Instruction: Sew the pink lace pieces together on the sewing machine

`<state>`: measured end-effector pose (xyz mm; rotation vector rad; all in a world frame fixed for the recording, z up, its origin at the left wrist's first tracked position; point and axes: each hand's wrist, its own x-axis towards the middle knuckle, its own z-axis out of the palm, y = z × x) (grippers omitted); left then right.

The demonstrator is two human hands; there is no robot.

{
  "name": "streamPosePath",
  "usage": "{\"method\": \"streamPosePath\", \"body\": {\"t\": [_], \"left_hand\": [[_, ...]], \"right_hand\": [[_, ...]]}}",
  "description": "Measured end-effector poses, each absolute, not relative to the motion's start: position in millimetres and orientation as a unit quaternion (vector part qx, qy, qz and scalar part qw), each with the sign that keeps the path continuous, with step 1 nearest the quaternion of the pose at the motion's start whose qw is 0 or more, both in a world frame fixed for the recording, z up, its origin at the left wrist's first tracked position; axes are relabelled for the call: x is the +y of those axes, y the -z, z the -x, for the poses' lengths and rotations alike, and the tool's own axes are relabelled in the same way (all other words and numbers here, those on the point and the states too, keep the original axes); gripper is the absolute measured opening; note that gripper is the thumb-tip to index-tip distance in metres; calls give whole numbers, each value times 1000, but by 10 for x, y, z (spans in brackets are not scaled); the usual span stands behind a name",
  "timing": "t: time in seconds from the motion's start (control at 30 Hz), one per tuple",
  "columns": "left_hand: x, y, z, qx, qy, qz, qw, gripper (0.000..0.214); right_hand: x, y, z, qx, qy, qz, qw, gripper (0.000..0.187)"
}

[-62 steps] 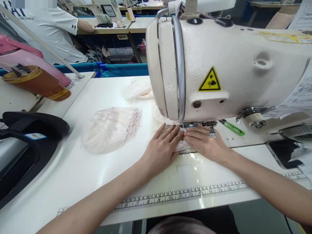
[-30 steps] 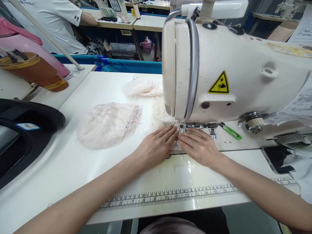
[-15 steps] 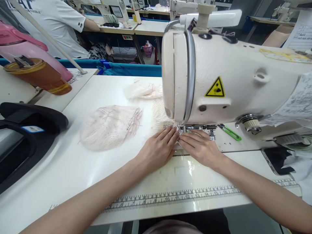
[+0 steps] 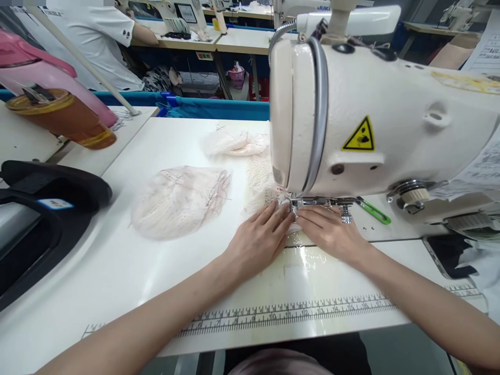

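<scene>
Pale, openwork lace (image 4: 258,174), softly wrinkled, lies near mid-frame, running to the smooth, rounded sewing machine (image 4: 304,117); its near end sits beneath the fingers of the left hand (image 4: 258,237), spread flat, and the right hand (image 4: 332,232), whose grip is hidden; a gauzy, frayed fabric piece (image 4: 177,203) lies centre-left on the glossy counter (image 4: 136,281); upper left, a tilted amber cup (image 4: 74,122) holds dark-tipped tools (image 4: 38,94).

A brown cup (image 4: 76,124) sits beside a pink bottle (image 4: 54,80).
</scene>
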<state>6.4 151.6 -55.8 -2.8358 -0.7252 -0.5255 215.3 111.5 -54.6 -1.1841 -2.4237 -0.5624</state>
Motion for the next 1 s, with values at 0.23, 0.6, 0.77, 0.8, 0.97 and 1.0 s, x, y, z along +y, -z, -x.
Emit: {"method": "streamPosePath", "body": {"t": [0.23, 0.6, 0.77, 0.8, 0.97, 1.0], "left_hand": [[1518, 548, -76, -245, 195, 947, 78, 37], [1568, 575, -110, -262, 188, 944, 67, 35], [1591, 567, -85, -213, 193, 954, 88, 32], [1595, 558, -78, -201, 187, 958, 87, 32], [1617, 506, -54, -187, 173, 964, 77, 30], [1621, 499, -51, -187, 176, 964, 75, 30]], "right_hand": [[1139, 561, -2172, -861, 198, 430, 188, 23], [1196, 642, -2228, -862, 163, 442, 186, 30], [1185, 621, -2213, -861, 168, 450, 171, 34], [1177, 614, -2205, -860, 172, 450, 167, 35], [1139, 571, -2155, -867, 172, 443, 153, 35], [1136, 564, -2145, -869, 172, 439, 152, 34]]}}
